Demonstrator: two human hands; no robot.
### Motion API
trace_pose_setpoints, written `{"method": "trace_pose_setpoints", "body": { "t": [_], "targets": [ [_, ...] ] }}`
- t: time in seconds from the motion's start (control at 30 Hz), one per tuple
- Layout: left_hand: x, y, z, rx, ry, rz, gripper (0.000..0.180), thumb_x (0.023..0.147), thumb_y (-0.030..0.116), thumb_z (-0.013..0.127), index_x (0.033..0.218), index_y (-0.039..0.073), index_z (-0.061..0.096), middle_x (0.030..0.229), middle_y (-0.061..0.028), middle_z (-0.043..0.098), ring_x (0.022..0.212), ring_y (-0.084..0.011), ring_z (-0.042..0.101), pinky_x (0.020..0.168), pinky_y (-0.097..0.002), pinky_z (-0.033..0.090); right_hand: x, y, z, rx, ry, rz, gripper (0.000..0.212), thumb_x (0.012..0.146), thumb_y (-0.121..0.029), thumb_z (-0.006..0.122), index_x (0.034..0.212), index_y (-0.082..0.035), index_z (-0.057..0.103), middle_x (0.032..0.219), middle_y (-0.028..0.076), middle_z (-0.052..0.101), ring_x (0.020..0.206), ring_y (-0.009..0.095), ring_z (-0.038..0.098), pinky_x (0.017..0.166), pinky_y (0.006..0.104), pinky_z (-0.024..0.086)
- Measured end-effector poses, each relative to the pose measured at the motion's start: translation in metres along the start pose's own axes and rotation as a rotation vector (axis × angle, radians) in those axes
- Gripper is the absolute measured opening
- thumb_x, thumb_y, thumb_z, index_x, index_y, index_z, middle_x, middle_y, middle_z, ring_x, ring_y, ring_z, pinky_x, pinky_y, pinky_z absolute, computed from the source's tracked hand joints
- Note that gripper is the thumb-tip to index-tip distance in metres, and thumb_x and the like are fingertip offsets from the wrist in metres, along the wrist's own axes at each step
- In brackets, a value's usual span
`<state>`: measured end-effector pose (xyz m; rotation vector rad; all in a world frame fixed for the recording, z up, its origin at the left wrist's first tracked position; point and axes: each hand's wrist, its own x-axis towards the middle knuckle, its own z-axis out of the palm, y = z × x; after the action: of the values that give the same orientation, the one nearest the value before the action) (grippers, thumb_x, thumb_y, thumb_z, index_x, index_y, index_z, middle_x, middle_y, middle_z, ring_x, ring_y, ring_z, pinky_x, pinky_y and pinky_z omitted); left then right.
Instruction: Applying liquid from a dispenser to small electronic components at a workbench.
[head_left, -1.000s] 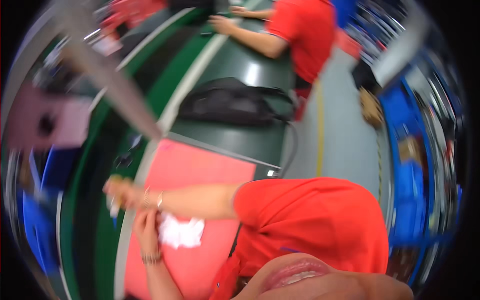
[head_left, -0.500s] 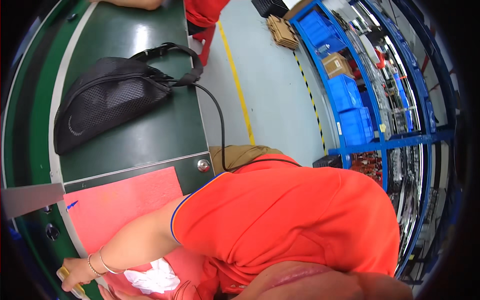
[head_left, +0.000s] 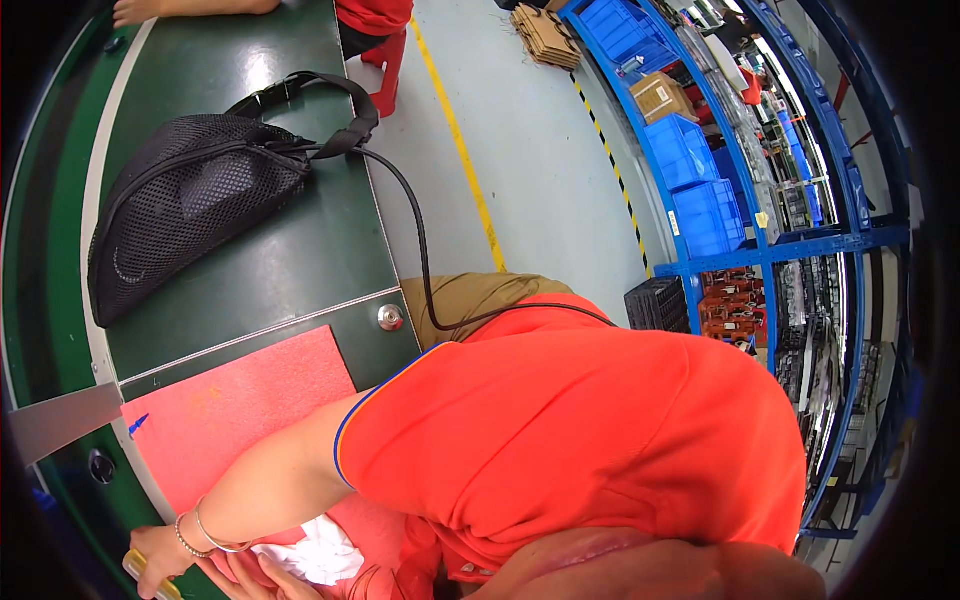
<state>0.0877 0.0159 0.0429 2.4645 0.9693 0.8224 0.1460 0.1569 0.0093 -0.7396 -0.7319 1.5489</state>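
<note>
My right hand, with bracelets at the wrist, is closed round a small yellow, partly clear object at the far lower left, beside the green belt. Fingers cover much of it, so its kind cannot be made out. My left hand shows at the lower edge, fingers stretched and apart, partly cut off by the frame. Next to those fingers lies a crumpled white cloth on a pink foam mat. Near the mat's far left corner is a small blue pointed piece.
A black mesh bag with a strap lies on the dark green tabletop, its cable running to my body. A grey metal plate juts out at left. Another person's forearm rests at the top. Blue shelving stands right.
More of my left hand's fingers now show beside the white cloth. The view has shifted slightly, and the other person's hand has come into sight at the top left. My right hand still grips the yellow object.
</note>
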Motion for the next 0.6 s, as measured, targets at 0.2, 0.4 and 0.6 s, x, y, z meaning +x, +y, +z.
{"method": "trace_pose_setpoints", "body": {
  "t": [0.2, 0.4, 0.6],
  "targets": [
    [-0.015, -0.027, 0.007, -0.247, 0.030, -0.153, 0.053, 0.083, 0.031, 0.061, 0.129, 0.012, 0.042, 0.126, -0.0243, 0.045, 0.102, -0.0374, 0.055, 0.081, -0.0426, 0.049, -0.006, -0.004, -0.002, 0.002, -0.034, 0.003, 0.033, 0.059, -0.024, 0.073, 0.062, 0.004, 0.058, 0.053, 0.010, 0.053, 0.043, 0.019, 0.051, 0.039, 0.0306, 0.042],
    [-0.059, -0.079, -0.001, -0.340, 0.017, -0.044, 0.061, 0.083, 0.033, 0.061, 0.136, 0.016, 0.035, 0.127, -0.0242, 0.044, 0.102, -0.0383, 0.055, 0.080, -0.0446, 0.049, -0.026, -0.020, 0.004, -0.056, -0.080, -0.013, 0.031, 0.059, -0.027, 0.071, 0.061, 0.002, 0.059, 0.053, 0.009, 0.055, 0.043, 0.018, 0.051, 0.039, 0.0300, 0.039],
    [-0.020, -0.043, -0.002, -0.921, 0.128, -0.465, 0.033, 0.091, 0.024, 0.047, 0.080, -0.005, 0.057, 0.069, -0.0048, 0.055, 0.061, -0.0127, 0.050, 0.061, -0.0252, 0.042, -0.029, 0.001, 0.008, 0.118, -0.187, -0.021, 0.026, 0.070, -0.028, 0.070, 0.074, -0.004, 0.062, 0.060, 0.006, 0.059, 0.044, 0.010, 0.048, 0.036, 0.0237, 0.033]
  ]
}}
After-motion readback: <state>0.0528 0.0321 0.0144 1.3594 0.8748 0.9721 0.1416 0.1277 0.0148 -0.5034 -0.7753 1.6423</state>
